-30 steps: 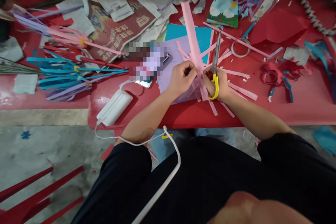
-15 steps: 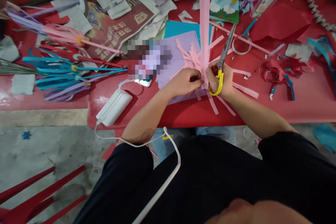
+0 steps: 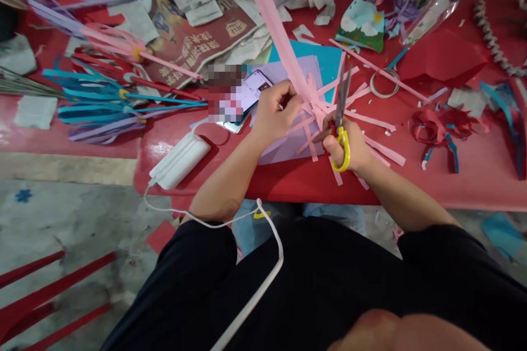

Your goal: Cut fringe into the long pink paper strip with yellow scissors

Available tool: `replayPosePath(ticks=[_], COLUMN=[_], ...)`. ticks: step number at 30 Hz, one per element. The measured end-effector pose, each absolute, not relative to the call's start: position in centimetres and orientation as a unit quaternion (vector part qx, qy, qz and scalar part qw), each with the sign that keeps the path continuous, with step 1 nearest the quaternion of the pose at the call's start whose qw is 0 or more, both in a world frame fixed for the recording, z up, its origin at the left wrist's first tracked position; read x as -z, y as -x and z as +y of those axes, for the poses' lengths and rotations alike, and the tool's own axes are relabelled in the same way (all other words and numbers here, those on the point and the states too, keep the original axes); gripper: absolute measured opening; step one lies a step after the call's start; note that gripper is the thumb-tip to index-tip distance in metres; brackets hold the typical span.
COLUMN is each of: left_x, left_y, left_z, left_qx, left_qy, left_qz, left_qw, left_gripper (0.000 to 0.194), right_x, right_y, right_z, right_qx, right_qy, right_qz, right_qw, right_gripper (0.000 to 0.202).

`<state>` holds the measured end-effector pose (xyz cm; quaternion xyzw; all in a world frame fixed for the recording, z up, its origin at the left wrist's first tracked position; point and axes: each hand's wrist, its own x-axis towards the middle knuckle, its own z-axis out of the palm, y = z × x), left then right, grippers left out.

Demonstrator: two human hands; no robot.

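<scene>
Over lilac paper (image 3: 280,149), your left hand (image 3: 274,109) pinches the now left-tilted pink strip (image 3: 272,13), apparently repositioning it, right hand (image 3: 354,145) gripping yellow-handled scissors (image 3: 340,112).

A white power bank (image 3: 180,160) lies on the red worktop (image 3: 222,175) near a phone (image 3: 257,89), its cable (image 3: 162,208) hanging over the front edge. Newspaper (image 3: 193,44) spreads along the back, with blue loops (image 3: 90,100) to its left. Towards the right, a bottle (image 3: 432,17) leans beside a red sheet (image 3: 447,57). A tape roll (image 3: 372,88) sits near red scraps (image 3: 424,130). A blue scrap (image 3: 23,196) lies on the floor (image 3: 94,214).
</scene>
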<state>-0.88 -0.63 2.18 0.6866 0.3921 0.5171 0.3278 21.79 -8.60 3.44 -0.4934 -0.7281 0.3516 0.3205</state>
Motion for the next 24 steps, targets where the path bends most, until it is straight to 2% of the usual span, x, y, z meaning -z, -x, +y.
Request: replayPosePath(ticks=[3, 6, 15, 24], left_x=[-2.5, -2.9, -3.6, -4.5], left_y=[1.6, 1.9, 0.9, 1.6], left_z=[-0.1, -0.2, -1.5, -1.9], left_qx=[-0.552, -0.563, -0.543, -0.561], left_qy=[-0.666, -0.664, -0.678, -0.650], left_qz=[0.409, 0.409, 0.381, 0.410], left_qw=[0.291, 0.274, 0.316, 0.307], left_gripper=[0.038, 0.035, 0.033, 0.037], right_x=[-4.3, -4.7, -5.3, -5.2], right_y=[-21.1, -20.4, -20.2, -20.0], right_z=[-9.5, -10.0, -10.1, -10.3], right_qx=[-0.369, -0.385, -0.381, -0.347], right_qy=[0.504, 0.506, 0.498, 0.509], right_qz=[-0.743, -0.745, -0.758, -0.773], right_qw=[0.240, 0.201, 0.181, 0.151], right_gripper=[0.092, 0.099, 0.090, 0.094])
